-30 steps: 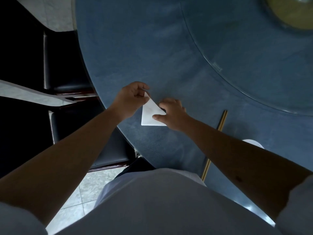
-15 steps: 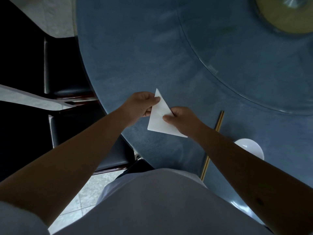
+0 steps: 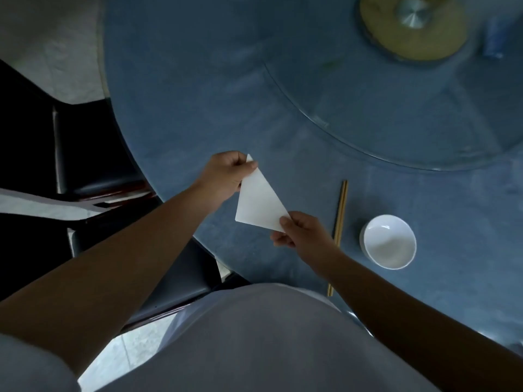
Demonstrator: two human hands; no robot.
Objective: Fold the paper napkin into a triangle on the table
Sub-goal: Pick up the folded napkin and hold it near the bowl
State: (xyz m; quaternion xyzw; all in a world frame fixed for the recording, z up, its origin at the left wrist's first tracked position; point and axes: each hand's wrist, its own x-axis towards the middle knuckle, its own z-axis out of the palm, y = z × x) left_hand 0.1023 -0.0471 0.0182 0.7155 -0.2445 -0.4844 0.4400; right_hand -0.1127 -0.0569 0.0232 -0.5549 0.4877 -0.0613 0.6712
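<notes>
A white paper napkin, folded into a triangle, is held up above the blue round table near its front-left edge. My left hand pinches the napkin's top corner between thumb and fingers. My right hand pinches its lower right corner. The napkin's lower left corner hangs free. Whether any part of it touches the tabletop cannot be told.
A pair of wooden chopsticks lies right of my right hand, with a white bowl beyond them. A glass turntable with a yellowish hub fills the far right. Dark chairs stand left of the table.
The napkin was pressed flat on the table under both hands; it has since been lifted and now hangs between the two hands, and my right hand has slid to its lower corner.
</notes>
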